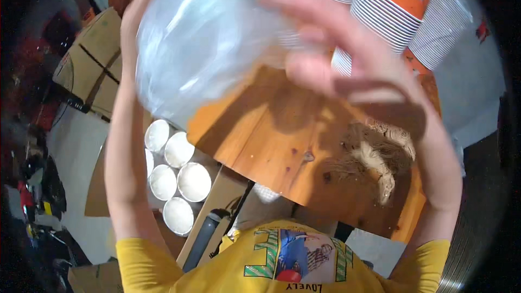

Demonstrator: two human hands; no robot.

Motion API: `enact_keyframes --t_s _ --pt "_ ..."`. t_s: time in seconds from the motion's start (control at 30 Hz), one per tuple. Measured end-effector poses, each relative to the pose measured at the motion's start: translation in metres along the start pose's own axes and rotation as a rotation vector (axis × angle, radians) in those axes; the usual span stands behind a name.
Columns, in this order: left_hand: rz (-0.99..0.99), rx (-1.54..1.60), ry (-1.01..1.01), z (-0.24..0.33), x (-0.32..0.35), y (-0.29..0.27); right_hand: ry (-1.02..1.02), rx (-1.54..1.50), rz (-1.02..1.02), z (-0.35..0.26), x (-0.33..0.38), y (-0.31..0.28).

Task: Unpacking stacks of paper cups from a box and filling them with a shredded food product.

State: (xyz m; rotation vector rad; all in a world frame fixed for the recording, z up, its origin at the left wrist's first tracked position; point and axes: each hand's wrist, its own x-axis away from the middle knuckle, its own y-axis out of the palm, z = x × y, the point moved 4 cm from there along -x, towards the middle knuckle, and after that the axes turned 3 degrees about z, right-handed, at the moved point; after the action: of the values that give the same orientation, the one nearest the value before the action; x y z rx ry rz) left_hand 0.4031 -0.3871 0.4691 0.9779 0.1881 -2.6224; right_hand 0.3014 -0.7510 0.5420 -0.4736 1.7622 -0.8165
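— Holding anything?
— Yes. I have a clear bag point(206, 38) raised above the table point(282, 135), close to the camera. My left hand point(133, 21) grips its left edge, fingers curled on it; my right hand point(336, 49) clasps its right side, fingers bent and blurred.
— What's behind?
— Stacked cups point(396, 5); white bowls point(173, 179) lower left.

Glossy clear plastic bag point(206, 38) above a smooth varnished wooden table point(282, 141)
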Motion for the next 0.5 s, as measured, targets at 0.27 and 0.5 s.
enact_keyframes --t_s 0.27,0.5 --pt "0.089 -0.926 -0.521 -0.13 0.288 -0.165 -0.057 -0.659 -0.265 -0.123 0.071 0.051" --pt "-0.824 -1.367 -0.268 -0.239 0.406 -0.09 -0.109 -0.641 -0.167 -0.16 0.057 0.029"
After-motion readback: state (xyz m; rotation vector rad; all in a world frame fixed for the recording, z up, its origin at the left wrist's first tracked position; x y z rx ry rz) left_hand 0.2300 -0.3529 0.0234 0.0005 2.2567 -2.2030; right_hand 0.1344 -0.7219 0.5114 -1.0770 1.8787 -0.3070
